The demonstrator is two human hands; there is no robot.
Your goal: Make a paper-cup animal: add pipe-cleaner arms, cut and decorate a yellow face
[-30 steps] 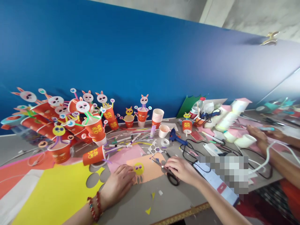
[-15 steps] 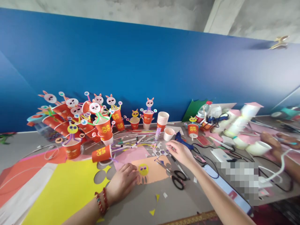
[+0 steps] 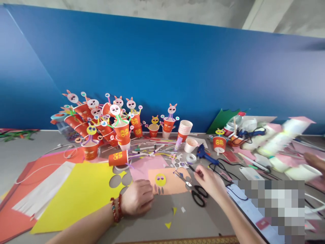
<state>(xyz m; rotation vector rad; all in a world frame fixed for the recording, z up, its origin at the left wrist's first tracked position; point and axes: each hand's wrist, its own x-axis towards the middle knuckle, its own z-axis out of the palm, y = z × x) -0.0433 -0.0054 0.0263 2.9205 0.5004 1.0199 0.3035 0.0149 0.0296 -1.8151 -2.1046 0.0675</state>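
My left hand (image 3: 139, 198) rests on the table with fingers curled closed beside the orange paper sheet (image 3: 172, 188); anything inside them is hidden. On that sheet lies a yellow round face (image 3: 160, 179) with dark eyes, near some small cut-out holes. My right hand (image 3: 209, 181) is closed around a thin, dark, pen-like tool (image 3: 191, 167), its tip pointing up and left. Whether it is a pen or tweezers I cannot tell. Open scissors with black handles (image 3: 199, 196) lie between the hands, blades across the sheet. A tape roll (image 3: 191, 158) sits beyond the right hand.
Red paper cups with rabbit faces (image 3: 121, 133) crowd the back left. Yellow paper (image 3: 76, 193) covers the left side. A blue glue gun (image 3: 207, 156) with its cable, a phone (image 3: 251, 213) and white cups (image 3: 303, 172) are right. Another person's hand (image 3: 315, 162) shows at the right edge.
My right hand has drawn back toward me and now grips the dark tool that lay by the scissors, uncovering the tape roll. My left fingers have curled in. The view has swung left.
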